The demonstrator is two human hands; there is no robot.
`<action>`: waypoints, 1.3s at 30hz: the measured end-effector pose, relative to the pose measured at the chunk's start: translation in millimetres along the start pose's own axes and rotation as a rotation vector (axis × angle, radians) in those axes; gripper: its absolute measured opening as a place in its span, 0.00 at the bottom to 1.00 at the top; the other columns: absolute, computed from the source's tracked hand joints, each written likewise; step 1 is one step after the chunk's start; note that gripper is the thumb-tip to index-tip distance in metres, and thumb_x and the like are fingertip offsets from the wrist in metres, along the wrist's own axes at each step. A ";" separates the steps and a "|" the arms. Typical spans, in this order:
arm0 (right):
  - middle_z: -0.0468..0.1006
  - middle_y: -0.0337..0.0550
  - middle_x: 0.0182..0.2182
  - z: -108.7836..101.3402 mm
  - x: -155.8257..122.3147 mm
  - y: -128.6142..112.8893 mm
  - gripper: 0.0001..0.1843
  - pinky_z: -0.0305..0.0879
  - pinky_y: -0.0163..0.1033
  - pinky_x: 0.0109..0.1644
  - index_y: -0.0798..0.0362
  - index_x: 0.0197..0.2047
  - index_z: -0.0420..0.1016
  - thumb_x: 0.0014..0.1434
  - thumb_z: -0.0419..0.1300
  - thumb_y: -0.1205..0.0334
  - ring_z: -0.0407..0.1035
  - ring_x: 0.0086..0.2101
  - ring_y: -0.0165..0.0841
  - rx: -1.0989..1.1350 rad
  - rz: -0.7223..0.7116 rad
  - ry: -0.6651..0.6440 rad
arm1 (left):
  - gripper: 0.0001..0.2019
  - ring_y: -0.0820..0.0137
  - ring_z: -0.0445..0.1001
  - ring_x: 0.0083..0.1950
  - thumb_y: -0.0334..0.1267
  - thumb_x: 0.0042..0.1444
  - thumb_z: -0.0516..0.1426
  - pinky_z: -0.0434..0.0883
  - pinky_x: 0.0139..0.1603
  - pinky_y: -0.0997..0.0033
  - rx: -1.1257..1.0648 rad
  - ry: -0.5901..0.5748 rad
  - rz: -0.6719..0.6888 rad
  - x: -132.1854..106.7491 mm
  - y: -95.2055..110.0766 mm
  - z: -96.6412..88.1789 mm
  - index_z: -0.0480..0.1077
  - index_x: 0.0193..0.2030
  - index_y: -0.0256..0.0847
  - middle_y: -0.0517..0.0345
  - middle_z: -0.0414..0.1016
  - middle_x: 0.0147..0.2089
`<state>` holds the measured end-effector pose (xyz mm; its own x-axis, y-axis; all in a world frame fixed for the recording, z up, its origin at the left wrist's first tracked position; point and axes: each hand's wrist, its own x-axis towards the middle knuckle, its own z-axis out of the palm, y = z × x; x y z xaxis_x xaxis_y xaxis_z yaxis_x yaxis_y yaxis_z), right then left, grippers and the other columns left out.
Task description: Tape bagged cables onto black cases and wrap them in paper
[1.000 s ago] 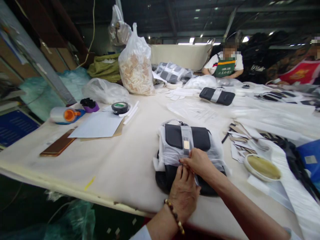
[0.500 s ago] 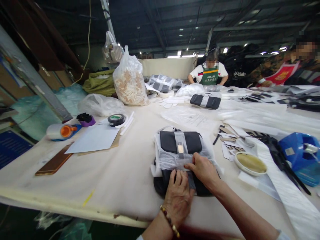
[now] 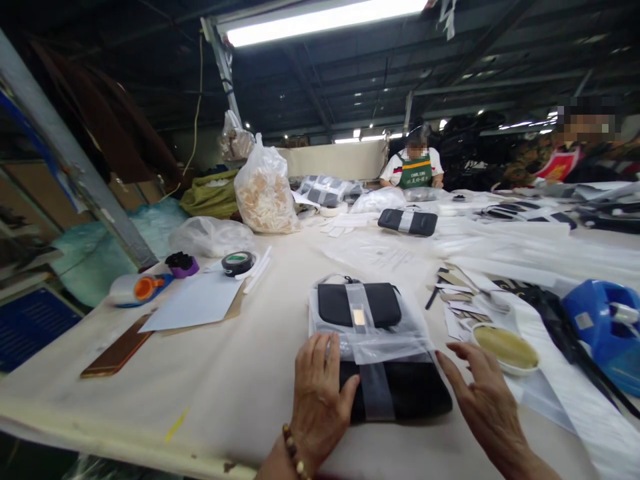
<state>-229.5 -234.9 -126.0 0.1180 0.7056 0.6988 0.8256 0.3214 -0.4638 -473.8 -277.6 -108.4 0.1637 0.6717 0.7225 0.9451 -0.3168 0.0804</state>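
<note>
1. The bag (image 3: 410, 387) lies flat on the desk (image 3: 260, 380), near its front edge and between the two hands.
2. Its black flap (image 3: 310, 303) is at the far end, with a gold clasp (image 3: 359, 317) in the middle; white wrap (image 3: 387, 347) lies below the flap, and a clear strip (image 3: 379, 393) runs down the black front.
3. The left hand (image 3: 320, 397) rests along the bag's left side, thumb on the black front; its grip is apart, fingers laid out rather than closed. A beaded bracelet (image 3: 291, 450) circles that wrist.
4. The right hand (image 3: 485, 400) is just beside the bag's right side, its grip also apart, thumb and fingers spread. Whether the thumb tip touches the bag, I cannot tell.
5. Near the right hand is a yellowish disc (image 3: 505, 347) with a white rim; scraps (image 3: 463, 303) lie beyond it.
6. A black case (image 3: 407, 222) with a pale band lies farther back.
7. Off to the left are paper (image 3: 197, 307) and black tape (image 3: 237, 264).
8. Across the desk is a co-worker in a green apron (image 3: 416, 175).
</note>
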 end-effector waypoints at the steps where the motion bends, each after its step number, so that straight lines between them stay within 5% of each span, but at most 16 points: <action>1: 0.71 0.49 0.37 3.4 1.3 1.7 0.22 0.67 0.47 0.42 0.52 0.40 0.68 0.60 0.46 0.42 0.67 0.40 0.42 0.005 -0.006 -0.001 | 0.24 0.53 0.62 0.57 0.39 0.57 0.54 0.65 0.55 0.49 0.000 -0.025 0.009 5.8 0.4 5.0 0.60 0.58 0.30 0.40 0.65 0.55; 6: 0.72 0.50 0.40 24.0 -2.8 3.4 0.22 0.67 0.50 0.48 0.52 0.44 0.67 0.62 0.45 0.44 0.68 0.42 0.41 0.074 -0.012 -0.055 | 0.19 0.53 0.64 0.57 0.43 0.57 0.56 0.64 0.56 0.45 0.037 -0.140 0.026 20.9 -0.3 28.9 0.66 0.54 0.42 0.47 0.70 0.53; 11: 0.73 0.50 0.40 28.6 -14.6 5.9 0.20 0.68 0.50 0.45 0.52 0.49 0.64 0.62 0.47 0.46 0.69 0.41 0.41 0.093 0.051 -0.078 | 0.19 0.56 0.63 0.59 0.38 0.59 0.52 0.62 0.57 0.44 0.081 -0.203 0.043 16.7 -8.2 27.5 0.63 0.58 0.46 0.50 0.68 0.56; 17: 0.64 0.58 0.52 18.7 -11.9 -8.4 0.19 0.60 0.54 0.50 0.57 0.53 0.64 0.60 0.53 0.59 0.60 0.51 0.49 -0.115 -0.348 -0.028 | 0.24 0.54 0.58 0.63 0.40 0.60 0.50 0.59 0.59 0.45 0.174 -0.227 0.246 22.3 -1.6 19.4 0.57 0.62 0.37 0.45 0.63 0.61; 22: 0.68 0.55 0.48 28.4 2.1 -19.3 0.17 0.57 0.53 0.51 0.57 0.50 0.67 0.58 0.54 0.72 0.62 0.49 0.47 -0.165 -0.550 -0.070 | 0.22 0.56 0.64 0.59 0.29 0.60 0.46 0.61 0.58 0.52 0.303 -0.260 0.399 28.4 1.1 30.1 0.58 0.61 0.37 0.48 0.68 0.58; 26: 0.68 0.55 0.48 36.4 -0.9 -13.7 0.16 0.60 0.52 0.50 0.56 0.50 0.67 0.58 0.53 0.71 0.62 0.48 0.46 -0.115 -0.514 -0.084 | 0.22 0.55 0.64 0.60 0.28 0.58 0.47 0.62 0.57 0.54 0.312 -0.369 0.351 27.5 -0.9 36.6 0.59 0.60 0.30 0.41 0.65 0.59; 29: 0.63 0.53 0.55 29.9 -12.0 -4.7 0.21 0.59 0.54 0.54 0.51 0.55 0.63 0.59 0.54 0.59 0.59 0.54 0.48 0.064 -0.264 -0.132 | 0.25 0.55 0.59 0.63 0.33 0.58 0.50 0.60 0.60 0.50 0.211 -0.403 0.295 26.2 -3.3 27.5 0.56 0.63 0.34 0.42 0.60 0.63; 32: 0.60 0.51 0.59 15.4 -14.4 2.5 0.32 0.58 0.56 0.57 0.49 0.59 0.58 0.56 0.52 0.42 0.59 0.55 0.49 0.299 0.335 -0.298 | 0.30 0.52 0.49 0.67 0.39 0.57 0.53 0.53 0.62 0.42 0.067 -0.366 0.145 22.4 -10.5 11.7 0.49 0.66 0.40 0.43 0.51 0.67; 34: 0.59 0.52 0.60 7.5 -7.4 4.8 0.41 0.57 0.56 0.57 0.51 0.61 0.55 0.51 0.50 0.33 0.60 0.55 0.50 0.392 0.713 -0.442 | 0.31 0.53 0.44 0.69 0.43 0.59 0.51 0.49 0.64 0.42 -0.058 -0.321 -0.111 19.5 -19.3 5.4 0.48 0.66 0.38 0.43 0.48 0.68; 36: 0.59 0.53 0.61 4.8 2.1 6.4 0.47 0.55 0.54 0.60 0.51 0.62 0.54 0.48 0.49 0.29 0.58 0.57 0.49 0.422 0.879 -0.511 | 0.33 0.55 0.43 0.69 0.47 0.58 0.51 0.47 0.66 0.47 -0.268 -0.332 -0.518 19.0 -29.8 5.8 0.47 0.66 0.32 0.40 0.46 0.68; 39: 0.60 0.60 0.60 11.7 8.7 12.8 0.52 0.51 0.53 0.61 0.55 0.63 0.54 0.43 0.51 0.27 0.56 0.58 0.49 0.413 0.931 -0.509 | 0.42 0.52 0.48 0.67 0.50 0.50 0.58 0.49 0.66 0.55 -0.656 -0.395 -1.094 24.6 -42.3 14.4 0.48 0.64 0.25 0.33 0.49 0.66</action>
<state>-224.3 -217.3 -132.2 0.2747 0.9232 -0.2689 0.2787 -0.3441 -0.8966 -505.7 -238.1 -104.0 -0.4106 0.8973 -0.1619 0.3498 0.3190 0.8808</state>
